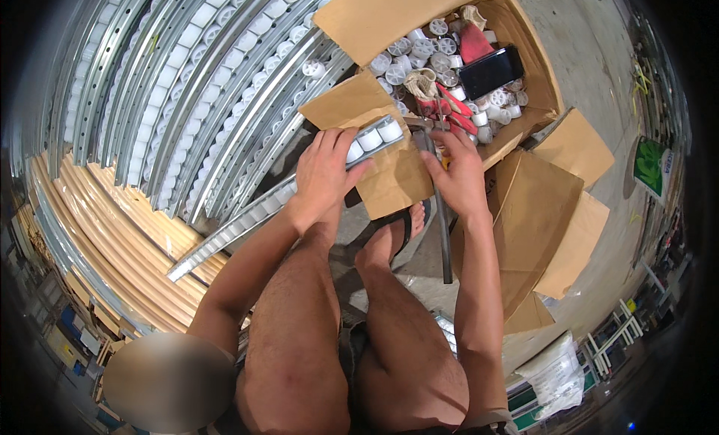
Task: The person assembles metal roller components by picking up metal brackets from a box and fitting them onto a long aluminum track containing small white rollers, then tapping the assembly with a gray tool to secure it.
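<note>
My left hand is wrapped around the end of a metal roller track lined with white rollers. That track slants down to the left, and its near end lies over a flap of the cardboard box. My right hand is closed, thumb and fingers around the upper part of a long dark grey bar. Something yellow shows by its palm, too hidden to name. Just beyond it, red-and-cream work gloves lie at the near edge of the box among loose white rollers.
A black phone lies on the rollers in the box. Many metal roller tracks are stacked on the left, above tan pipes. A second cardboard box stands at the right. My sandalled foot is below the flap.
</note>
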`<state>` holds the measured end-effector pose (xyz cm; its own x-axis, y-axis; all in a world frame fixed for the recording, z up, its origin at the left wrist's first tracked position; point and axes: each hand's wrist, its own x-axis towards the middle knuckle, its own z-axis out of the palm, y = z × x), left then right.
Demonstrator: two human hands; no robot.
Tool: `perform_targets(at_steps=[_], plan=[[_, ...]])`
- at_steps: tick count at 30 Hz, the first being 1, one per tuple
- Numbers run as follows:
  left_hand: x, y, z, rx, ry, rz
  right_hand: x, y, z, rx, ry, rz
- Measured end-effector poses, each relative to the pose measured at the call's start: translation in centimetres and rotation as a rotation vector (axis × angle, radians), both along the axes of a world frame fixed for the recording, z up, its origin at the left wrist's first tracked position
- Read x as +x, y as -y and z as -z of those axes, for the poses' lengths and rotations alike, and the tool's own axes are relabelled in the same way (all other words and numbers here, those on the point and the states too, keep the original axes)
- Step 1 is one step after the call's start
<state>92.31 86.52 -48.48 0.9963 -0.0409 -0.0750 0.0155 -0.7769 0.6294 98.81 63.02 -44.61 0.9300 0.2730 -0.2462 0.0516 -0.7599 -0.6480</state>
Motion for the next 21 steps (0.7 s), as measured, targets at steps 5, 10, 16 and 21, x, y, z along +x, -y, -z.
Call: perform_targets(at_steps=[5, 10, 16, 21], plan=[[0.0, 0.0, 0.1, 0.027, -0.021, -0.02, 2.3, -3.6, -0.7, -0.205, 0.228, -0.358], [0.1, 0.5, 0.3, 0.034, -0.027, -0.019, 4.5, -4.7, 0.5, -0.309, 0.288, -0.612], [0.1, 0.2, 0.7, 0.067, -0.111, -0.02, 4.6, -5.2, 1.6, -0.275, 0.449, -0.667], [0.3, 0.2, 0.9, 0.063, -0.053, -0.004, 5.1, -5.3, 0.7, -0.349, 0.384, -0.751]])
